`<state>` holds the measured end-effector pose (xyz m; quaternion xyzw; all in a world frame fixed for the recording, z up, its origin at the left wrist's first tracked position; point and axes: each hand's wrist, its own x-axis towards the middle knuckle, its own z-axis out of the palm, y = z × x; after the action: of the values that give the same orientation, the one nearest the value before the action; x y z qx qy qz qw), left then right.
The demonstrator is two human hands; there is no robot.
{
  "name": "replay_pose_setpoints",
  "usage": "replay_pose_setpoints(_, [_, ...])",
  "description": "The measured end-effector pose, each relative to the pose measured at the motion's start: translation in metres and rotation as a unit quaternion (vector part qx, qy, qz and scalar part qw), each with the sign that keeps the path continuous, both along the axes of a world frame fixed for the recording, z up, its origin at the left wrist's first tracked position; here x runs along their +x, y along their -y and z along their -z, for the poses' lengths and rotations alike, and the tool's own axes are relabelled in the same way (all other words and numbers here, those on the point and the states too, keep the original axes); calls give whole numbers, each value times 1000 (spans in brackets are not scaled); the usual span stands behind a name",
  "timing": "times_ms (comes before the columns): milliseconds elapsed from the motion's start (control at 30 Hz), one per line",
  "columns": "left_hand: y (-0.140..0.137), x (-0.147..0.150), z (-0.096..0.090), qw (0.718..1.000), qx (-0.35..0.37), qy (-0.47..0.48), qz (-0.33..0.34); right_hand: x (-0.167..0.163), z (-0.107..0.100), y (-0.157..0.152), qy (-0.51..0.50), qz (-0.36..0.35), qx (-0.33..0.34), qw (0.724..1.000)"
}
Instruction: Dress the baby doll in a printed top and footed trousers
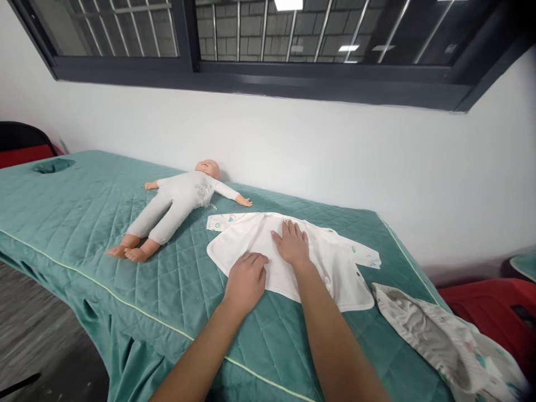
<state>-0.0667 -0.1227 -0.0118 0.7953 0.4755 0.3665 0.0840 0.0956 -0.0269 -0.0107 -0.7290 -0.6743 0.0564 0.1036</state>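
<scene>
A white baby shirt (280, 273) with small prints on its sleeves lies spread on the green quilted cover, its inner side partly showing. My right hand (293, 243) rests flat on the middle of the shirt near the neckline, fingers stretched out. At the shirt's lower left edge, my left hand (248, 279) lies palm down with its fingers slightly bent; nothing shows in its grasp. A baby doll (180, 198) in a white bodysuit lies on its back to the left, apart from both hands.
The massage bed (125, 290) has a face hole (53, 166) at its far left. Printed baby clothing (452, 340) lies crumpled at the right edge. A red chair or case (494, 312) stands beyond it. The white wall (293, 145) and barred window run behind.
</scene>
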Motion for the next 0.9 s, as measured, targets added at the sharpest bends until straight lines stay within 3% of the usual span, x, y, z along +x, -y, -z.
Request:
replay_pose_setpoints(233, [1, 0, 1, 999, 29, 0, 21, 30, 1, 17, 50, 7, 13, 999])
replay_pose_setpoints(433, [17, -28, -4, 986, 96, 129, 31, 29, -4, 54, 77, -73, 47, 993])
replay_pose_setpoints(567, [17, -92, -30, 980, 119, 156, -13, 35, -23, 69, 54, -144, 63, 986])
replay_pose_setpoints(633, [8, -132, -49, 975, 137, 168, -52, 35, -40, 60, 37, -141, 63, 987])
replay_pose_setpoints(767, [-28, -215, -73, 959, 111, 192, -175, 8, -71, 14, -21, -125, 83, 988])
replay_pose_setpoints(900, [-82, -277, -69, 951, -19, 153, -268, -47, -77, -58, -107, -127, 49, 985])
